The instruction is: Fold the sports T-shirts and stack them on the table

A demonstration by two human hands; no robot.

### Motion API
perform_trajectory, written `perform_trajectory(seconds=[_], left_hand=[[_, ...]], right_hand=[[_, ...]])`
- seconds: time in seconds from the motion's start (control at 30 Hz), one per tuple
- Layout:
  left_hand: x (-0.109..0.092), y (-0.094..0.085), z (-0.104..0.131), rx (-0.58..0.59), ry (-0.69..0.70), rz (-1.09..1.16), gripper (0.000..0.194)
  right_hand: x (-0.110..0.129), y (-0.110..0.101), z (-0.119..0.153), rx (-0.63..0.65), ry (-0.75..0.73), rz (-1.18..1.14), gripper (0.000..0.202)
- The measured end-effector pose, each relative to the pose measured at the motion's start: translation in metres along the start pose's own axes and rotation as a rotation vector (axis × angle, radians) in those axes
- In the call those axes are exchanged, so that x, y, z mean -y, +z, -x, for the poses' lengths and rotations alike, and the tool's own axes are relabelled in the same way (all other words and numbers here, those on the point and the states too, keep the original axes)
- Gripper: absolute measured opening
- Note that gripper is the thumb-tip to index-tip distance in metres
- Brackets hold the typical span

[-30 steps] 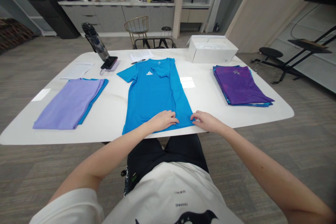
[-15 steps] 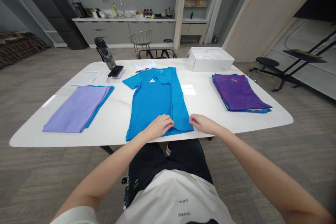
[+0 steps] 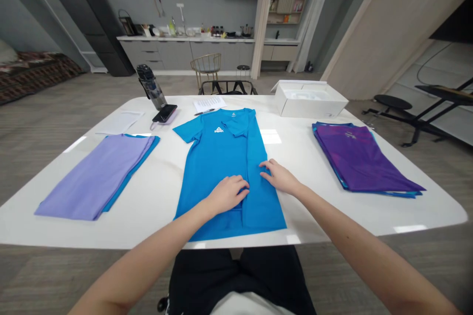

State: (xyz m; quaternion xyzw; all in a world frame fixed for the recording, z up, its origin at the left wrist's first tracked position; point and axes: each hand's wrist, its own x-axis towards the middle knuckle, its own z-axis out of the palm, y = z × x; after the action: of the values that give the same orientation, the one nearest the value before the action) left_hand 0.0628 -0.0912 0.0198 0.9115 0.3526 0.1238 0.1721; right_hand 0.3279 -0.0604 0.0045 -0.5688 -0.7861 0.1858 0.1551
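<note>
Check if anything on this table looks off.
Only the blue shirt looks lopsided: one sleeve sticks out on your left, while the right side is folded over part of the collar. No spill or damage shows.

Kitchen area: grey cabinets (image 3: pixel 166 54) with pale countertop, tall dark fridge (image 3: pixel 96 29), faucet, bottles; long white table (image 3: pixel 148 197) in front.

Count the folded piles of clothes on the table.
2: the lavender-topped pile to the left of the blue shirt, and the purple-topped pile to its right.
</note>
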Motion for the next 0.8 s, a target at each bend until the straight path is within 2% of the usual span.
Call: perform_trajectory(seconds=[0.13,0.2,0.3,0.43,0.5,0.57,0.67,0.8], left_hand=[[0.011,-0.001,-0.025,0.121,0.13,0.007,0.02],[0.03,-0.005,-0.045,0.125,0.096,0.081,0.021],[0.081,-0.018,-0.096,0.006,-0.083,0.112,0.023],[0.159,-0.036,-0.181,-0.237,-0.479,-0.12,0.034],[0.189,-0.042,-0.217,-0.284,-0.634,-0.21,0.041],[0.209,-0.044,-0.244,-0.28,-0.731,-0.252,0.046],[0.227,-0.045,-0.266,-0.26,-0.791,-0.272,0.044],[0.238,-0.043,-0.27,-0.26,-0.767,-0.271,0.03]], right_hand=[[-0.024,-0.004,-0.052,-0.032,-0.023,-0.004,0.027],[-0.034,-0.007,-0.078,-0.023,-0.051,-0.02,0.022],[-0.051,-0.009,-0.124,-0.061,-0.046,-0.03,0.02],[-0.079,-0.013,-0.202,-0.166,0.056,0.002,0.023],[-0.095,-0.016,-0.245,-0.23,0.092,0.022,0.03],[-0.111,-0.019,-0.287,-0.289,0.11,0.037,0.039],[-0.133,-0.021,-0.338,-0.321,0.166,0.062,0.044],[-0.153,-0.018,-0.373,-0.277,0.187,0.095,0.034]])
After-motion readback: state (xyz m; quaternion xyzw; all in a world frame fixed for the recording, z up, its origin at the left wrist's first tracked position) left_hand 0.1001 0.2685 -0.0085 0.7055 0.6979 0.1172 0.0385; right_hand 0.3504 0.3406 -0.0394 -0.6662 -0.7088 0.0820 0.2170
